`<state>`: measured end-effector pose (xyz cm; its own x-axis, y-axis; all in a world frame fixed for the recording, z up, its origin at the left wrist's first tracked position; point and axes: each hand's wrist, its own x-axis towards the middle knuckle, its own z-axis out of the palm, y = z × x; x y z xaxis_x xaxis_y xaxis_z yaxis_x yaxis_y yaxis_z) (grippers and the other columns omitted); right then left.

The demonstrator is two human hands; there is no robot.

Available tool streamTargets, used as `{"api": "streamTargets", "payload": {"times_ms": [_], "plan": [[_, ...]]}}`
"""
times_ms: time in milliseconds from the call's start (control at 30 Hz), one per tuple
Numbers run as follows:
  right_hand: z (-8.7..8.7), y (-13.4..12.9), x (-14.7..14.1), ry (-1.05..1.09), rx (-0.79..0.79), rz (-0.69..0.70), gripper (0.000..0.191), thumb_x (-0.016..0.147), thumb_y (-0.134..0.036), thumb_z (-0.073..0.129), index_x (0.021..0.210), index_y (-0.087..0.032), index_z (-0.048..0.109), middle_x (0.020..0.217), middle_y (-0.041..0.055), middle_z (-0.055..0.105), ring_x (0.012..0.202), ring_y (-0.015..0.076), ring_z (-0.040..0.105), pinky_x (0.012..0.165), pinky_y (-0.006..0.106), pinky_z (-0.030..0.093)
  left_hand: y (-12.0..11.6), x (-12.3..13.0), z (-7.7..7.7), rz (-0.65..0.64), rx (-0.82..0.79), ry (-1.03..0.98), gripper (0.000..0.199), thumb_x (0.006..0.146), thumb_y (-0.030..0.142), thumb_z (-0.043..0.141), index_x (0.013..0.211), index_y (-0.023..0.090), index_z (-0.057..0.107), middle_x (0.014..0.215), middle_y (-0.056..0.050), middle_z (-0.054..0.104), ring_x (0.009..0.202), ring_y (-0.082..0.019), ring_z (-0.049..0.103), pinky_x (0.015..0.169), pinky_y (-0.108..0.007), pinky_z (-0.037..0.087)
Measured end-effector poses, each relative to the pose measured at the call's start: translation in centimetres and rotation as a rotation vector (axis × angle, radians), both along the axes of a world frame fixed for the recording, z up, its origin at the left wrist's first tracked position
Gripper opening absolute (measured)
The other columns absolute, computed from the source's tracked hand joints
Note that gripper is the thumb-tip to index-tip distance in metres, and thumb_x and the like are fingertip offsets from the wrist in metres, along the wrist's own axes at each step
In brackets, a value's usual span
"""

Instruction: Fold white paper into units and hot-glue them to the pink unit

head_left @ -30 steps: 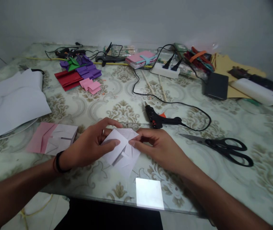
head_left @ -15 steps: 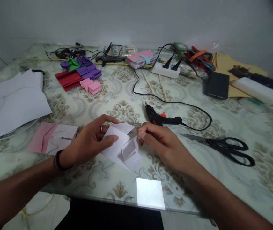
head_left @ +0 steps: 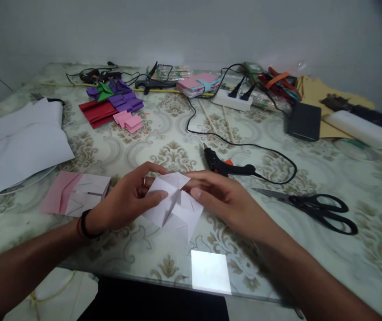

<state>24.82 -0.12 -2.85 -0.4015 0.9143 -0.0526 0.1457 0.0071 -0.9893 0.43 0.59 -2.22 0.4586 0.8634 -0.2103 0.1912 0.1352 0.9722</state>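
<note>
A piece of folded white paper [head_left: 177, 214] with crossing creases and raised flaps is held above the near part of the table. My left hand [head_left: 137, 191] grips its left side, thumb on top and fingers behind. On the right edge, my right hand [head_left: 217, 191] pinches the paper with its thumb in front and its fingers at the back. The fingertips of both hands are partly hidden by the sheet. Left of my left hand lies a folded pink and white paper [head_left: 77, 194], flat on the table.
A black glue gun [head_left: 227, 165] with a trailing cord and black scissors [head_left: 314, 209] lie at the right. White sheets [head_left: 20, 147] cover the left side. Farther back are purple folded papers [head_left: 126, 101], a red folded paper [head_left: 97, 111] and a white power strip [head_left: 233, 100].
My right hand has moved from pinching a small raised flap to holding the paper's right edge. That flap has opened out flatter. My left hand keeps its hold.
</note>
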Motion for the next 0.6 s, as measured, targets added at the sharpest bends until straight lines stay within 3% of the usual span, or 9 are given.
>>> {"api": "streamTargets", "payload": {"times_ms": [167, 333, 467, 600], "plan": [[-0.03, -0.74, -0.75, 0.038, -0.082, 0.062, 0.030, 0.098, -0.038, 0.064, 0.125, -0.026, 0.073, 0.089, 0.0019, 0.075, 0.076, 0.0164, 0.067, 0.061, 0.025, 0.050, 0.13, -0.01, 0.07, -0.014, -0.057, -0.042, 0.037, 0.092, 0.028, 0.069, 0.125, 0.023, 0.053, 0.077, 0.003, 0.065, 0.055, -0.009, 0.057, 0.047, -0.015, 0.042], [-0.29, -0.57, -0.43, -0.065, 0.091, 0.081, 0.031, 0.100, -0.033, 0.062, 0.129, -0.031, 0.073, 0.108, 0.0039, 0.074, 0.089, 0.0167, 0.065, 0.069, 0.027, 0.049, 0.45, -0.07, 0.08, -0.022, -0.076, -0.065, 0.037, 0.092, 0.029, 0.069, 0.125, 0.023, 0.053, 0.074, 0.004, 0.064, 0.054, -0.009, 0.056, 0.047, -0.015, 0.040], [-0.46, -0.48, -0.35, -0.126, 0.212, 0.132, 0.034, 0.103, -0.027, 0.056, 0.133, -0.032, 0.071, 0.099, 0.0036, 0.069, 0.082, 0.0143, 0.061, 0.064, 0.026, 0.044, 0.65, -0.39, -0.06, -0.043, -0.064, -0.084, 0.037, 0.094, 0.032, 0.066, 0.127, 0.023, 0.053, 0.069, 0.006, 0.057, 0.049, -0.007, 0.045, 0.044, -0.016, 0.028], [-0.68, -0.35, -0.27, -0.130, 0.281, 0.124, 0.035, 0.103, -0.022, 0.054, 0.131, -0.033, 0.072, 0.093, 0.0032, 0.064, 0.080, 0.0141, 0.060, 0.065, 0.027, 0.044, 0.61, -0.74, -0.30, -0.003, -0.115, -0.157, 0.035, 0.095, 0.029, 0.058, 0.130, 0.024, 0.056, 0.068, 0.005, 0.053, 0.055, -0.010, 0.046, 0.049, -0.019, 0.033]]}}
